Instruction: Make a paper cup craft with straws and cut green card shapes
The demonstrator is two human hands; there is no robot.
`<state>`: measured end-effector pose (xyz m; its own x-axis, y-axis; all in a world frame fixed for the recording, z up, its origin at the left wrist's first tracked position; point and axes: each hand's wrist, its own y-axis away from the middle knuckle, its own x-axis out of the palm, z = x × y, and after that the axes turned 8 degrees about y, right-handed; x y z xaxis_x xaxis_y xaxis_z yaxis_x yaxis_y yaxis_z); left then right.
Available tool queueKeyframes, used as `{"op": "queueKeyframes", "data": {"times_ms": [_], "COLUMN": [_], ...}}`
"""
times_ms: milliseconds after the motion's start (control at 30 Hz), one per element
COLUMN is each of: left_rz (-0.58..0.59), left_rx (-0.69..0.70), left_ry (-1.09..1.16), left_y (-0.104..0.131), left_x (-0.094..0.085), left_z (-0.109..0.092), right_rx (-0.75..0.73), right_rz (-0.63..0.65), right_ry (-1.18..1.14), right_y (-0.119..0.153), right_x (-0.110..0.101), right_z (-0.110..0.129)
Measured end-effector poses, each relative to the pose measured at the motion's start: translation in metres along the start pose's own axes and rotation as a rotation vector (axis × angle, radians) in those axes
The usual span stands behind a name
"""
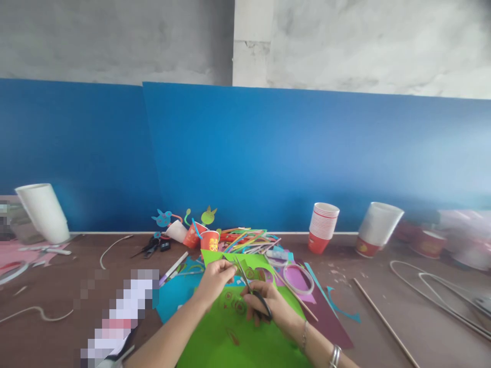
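Note:
My right hand [264, 302] grips a pair of scissors [243, 272] with dark handles, blades pointing up and away from me. Close to the blades, my left hand [218, 277] is closed in a pinch; whatever small thing lies between its fingertips is too small to name. Below both hands lies a bright green paper sheet [207, 337] with small drawn shapes on it. Another green sheet [226, 255] with cut holes sits just beyond. Blue paper [174, 296] shows from under the green at the left, purple-brown paper [330, 327] at the right.
Red paper cups [210, 240] with animal cutouts stand behind, beside a heap of coloured sticks [249, 239]. Stacked cups [323, 227] stand back right, more white cups [43, 212] far left. A tape ring [298, 279] and a thin wooden stick [383, 319] lie to the right.

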<state>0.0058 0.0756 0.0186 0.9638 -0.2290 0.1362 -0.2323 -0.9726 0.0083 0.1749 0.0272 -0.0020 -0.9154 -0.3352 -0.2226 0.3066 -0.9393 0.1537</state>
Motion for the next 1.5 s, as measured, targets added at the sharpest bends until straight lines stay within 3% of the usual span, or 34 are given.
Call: {"op": "queueKeyframes", "data": {"times_ms": [200,433,1500], "left_rz": [0.103,0.131,0.123], "left_rx": [-0.057,-0.087,-0.075], "left_ry": [-0.035,-0.014,-0.004], "left_y": [0.0038,0.0083,0.0084], "left_x": [0.0034,0.0049,0.0033], "left_z": [-0.0008,-0.0037,-0.0054], "right_rx": [-0.036,-0.061,-0.103], "right_rz": [0.015,0.04,-0.018], "right_ry": [-0.051,-0.045,0.012], "right_y": [0.0024,0.0057,0.0015], "right_x": [-0.0023,-0.0044,-0.0015], "right_z": [0.0028,0.0045,0.0028]}}
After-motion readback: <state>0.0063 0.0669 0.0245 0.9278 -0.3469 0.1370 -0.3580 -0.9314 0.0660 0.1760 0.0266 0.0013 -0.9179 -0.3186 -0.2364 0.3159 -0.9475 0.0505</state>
